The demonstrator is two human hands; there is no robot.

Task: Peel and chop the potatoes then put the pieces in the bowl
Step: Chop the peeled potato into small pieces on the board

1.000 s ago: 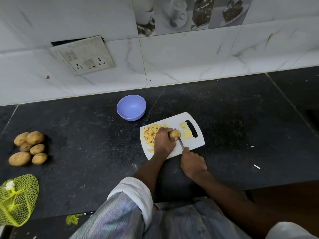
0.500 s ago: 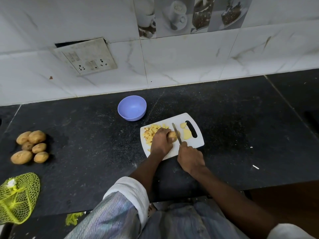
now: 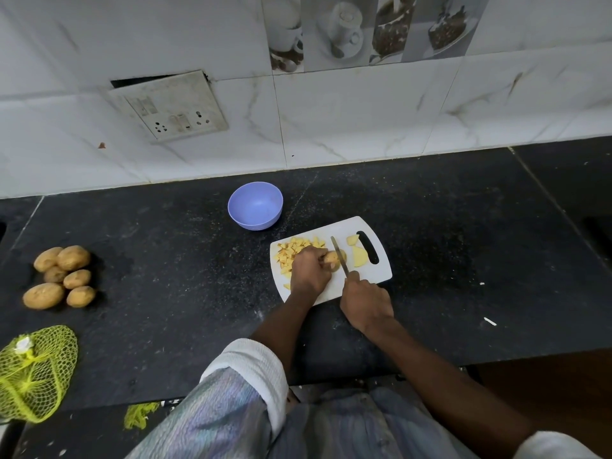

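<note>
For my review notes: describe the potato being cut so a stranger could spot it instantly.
On the black counter lies a white cutting board. The potato sits mid-board, held by the left hand under the knife. Unlike the yellow pieces around it, it keeps brown skin.

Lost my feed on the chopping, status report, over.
Left hand pinning brown potato on white plastic cutting board. Right hand gripping steel knife, blade on potato. Purple plastic bowl empty, path to it open.
</note>
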